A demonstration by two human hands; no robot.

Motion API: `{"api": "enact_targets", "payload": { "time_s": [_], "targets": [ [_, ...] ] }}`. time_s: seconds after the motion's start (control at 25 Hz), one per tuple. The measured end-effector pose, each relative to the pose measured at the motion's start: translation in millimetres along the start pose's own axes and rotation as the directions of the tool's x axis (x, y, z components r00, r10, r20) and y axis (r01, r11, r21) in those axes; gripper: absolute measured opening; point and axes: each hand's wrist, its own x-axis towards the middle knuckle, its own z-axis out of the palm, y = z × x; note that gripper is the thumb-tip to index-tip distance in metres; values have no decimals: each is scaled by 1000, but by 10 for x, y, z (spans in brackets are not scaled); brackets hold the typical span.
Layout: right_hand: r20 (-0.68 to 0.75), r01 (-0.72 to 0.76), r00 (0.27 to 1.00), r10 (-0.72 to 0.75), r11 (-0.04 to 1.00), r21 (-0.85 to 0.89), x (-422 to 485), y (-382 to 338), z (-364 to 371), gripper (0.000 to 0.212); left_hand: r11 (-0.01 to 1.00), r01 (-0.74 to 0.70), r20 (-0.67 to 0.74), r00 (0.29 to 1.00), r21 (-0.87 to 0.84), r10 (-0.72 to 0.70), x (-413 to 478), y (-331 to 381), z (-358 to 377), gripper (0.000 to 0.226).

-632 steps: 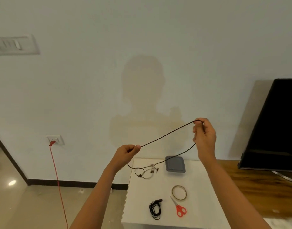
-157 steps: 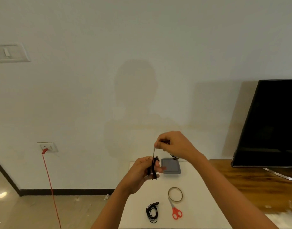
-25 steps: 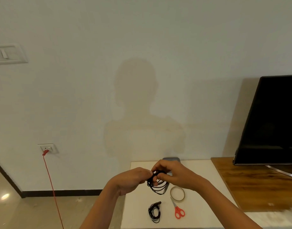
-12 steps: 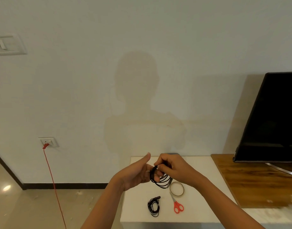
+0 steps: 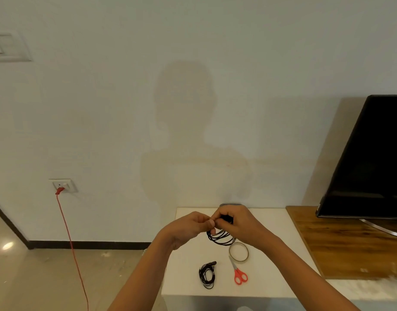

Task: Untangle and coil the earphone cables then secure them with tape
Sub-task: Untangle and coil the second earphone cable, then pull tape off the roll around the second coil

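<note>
Since half a second ago the left hand (image 5: 190, 227) has lowered its raised thumb and now pinches the coiled black earphone cable (image 5: 220, 237). The right hand (image 5: 240, 225) curls round the coil's top. Its loops hang over the white table (image 5: 186, 265), near the thin tape ring (image 5: 238, 252).

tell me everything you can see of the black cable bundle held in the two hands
The black earphone cable coil is a thin, dark, rubbery-looking cord gathered into several loose oval loops. Its top is hidden between the left hand and the right hand, whose curled fingers pinch it from either side. The loops hang below them over the white table, near the thin tape ring. No earbuds, plug or tape show on it.
</note>
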Motion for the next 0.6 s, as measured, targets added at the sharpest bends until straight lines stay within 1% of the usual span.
{"api": "enact_targets", "payload": {
  "time_s": [0.16, 0.28, 0.32, 0.44, 0.52, 0.6],
  "targets": [
    [-7, -41, 999, 41, 999, 23, 1, 122, 47, 14, 998, 62, 6, 998, 19, -62, 67, -53, 32, 36],
    [-16, -136, 990, 141, 974, 182, 34, 275, 63, 8, 997, 71, -77, 994, -39, -73, 130, -103, 97, 36],
    [-15, -147, 988, 154, 966, 212, 48, 322, 74, 7, 996, 67, -115, 991, -66, -74, 166, -139, 137, 35],
    [-33, -155, 985, 167, 961, 230, 90, 450, 104, 5, 980, 61, -198, 975, -192, -99, 294, -247, 243, 33],
    [-46, -176, 980, 193, 951, 253, 104, 536, 99, 4, 976, 63, -226, 968, -208, -111, 387, -301, 256, 31],
    [-15, -206, 976, 219, 937, 281, 114, 644, 108, 3, 975, 63, -223, 968, -214, -112, 500, -353, 258, 30]
  ]
}}
